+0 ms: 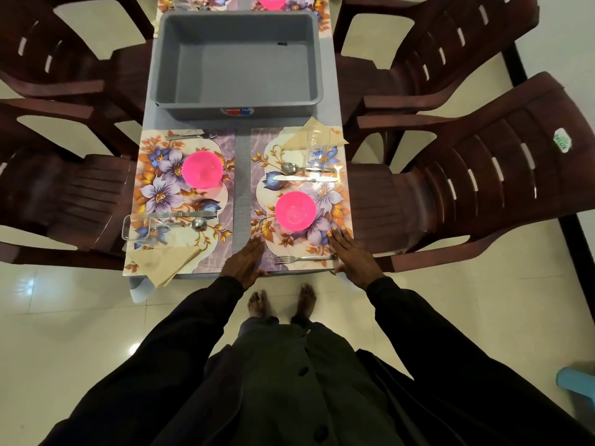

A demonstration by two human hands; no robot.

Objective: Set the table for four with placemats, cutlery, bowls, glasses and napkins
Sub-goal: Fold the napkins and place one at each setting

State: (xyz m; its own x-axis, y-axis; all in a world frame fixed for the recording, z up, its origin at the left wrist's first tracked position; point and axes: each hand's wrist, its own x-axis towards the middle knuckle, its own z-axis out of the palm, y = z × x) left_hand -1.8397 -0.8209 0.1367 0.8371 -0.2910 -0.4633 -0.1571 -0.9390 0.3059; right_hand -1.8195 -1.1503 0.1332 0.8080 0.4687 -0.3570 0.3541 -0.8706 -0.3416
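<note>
Two floral placemats lie side by side at the near end of the table. The right placemat (325, 201) carries a pink bowl (295, 210), a spoon (291, 168), a knife (302, 178), a fork (301, 259), a clear glass (318, 149) and a beige napkin (297, 140). My left hand (245, 263) lies flat on its near left corner. My right hand (349, 252) lies flat on its near right corner, fingers straight. The left placemat (154, 188) holds a pink bowl (202, 170), fork (193, 136), knife (183, 214), spoon (193, 224), glass (141, 231) and napkin (167, 262).
A grey plastic tub (236, 107) stands in the middle of the table, nothing in it. Beyond it lie two more placemats, one with a pink bowl (273, 0). Dark brown plastic chairs (483, 175) flank both sides. I stand barefoot on pale tile at the table's end.
</note>
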